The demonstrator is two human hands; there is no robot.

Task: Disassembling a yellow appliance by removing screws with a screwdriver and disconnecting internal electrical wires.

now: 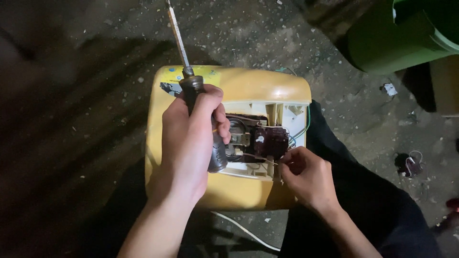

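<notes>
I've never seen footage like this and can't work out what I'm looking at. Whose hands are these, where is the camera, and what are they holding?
There is one picture, taken by a camera on a person's head, looking down at their own hands. The left hand grips a dark-handled screwdriver, its shaft pointing away. The right hand pinches a thin wire at an opened yellow appliance casing, where a small motor and circuit board show. The casing rests over the person's lap above a gritty concrete floor. A green bin stands nearby.

Both hands are forward: the left hand [189,143] fisted tight, the right hand [306,174] pinching with curled fingertips.
</notes>
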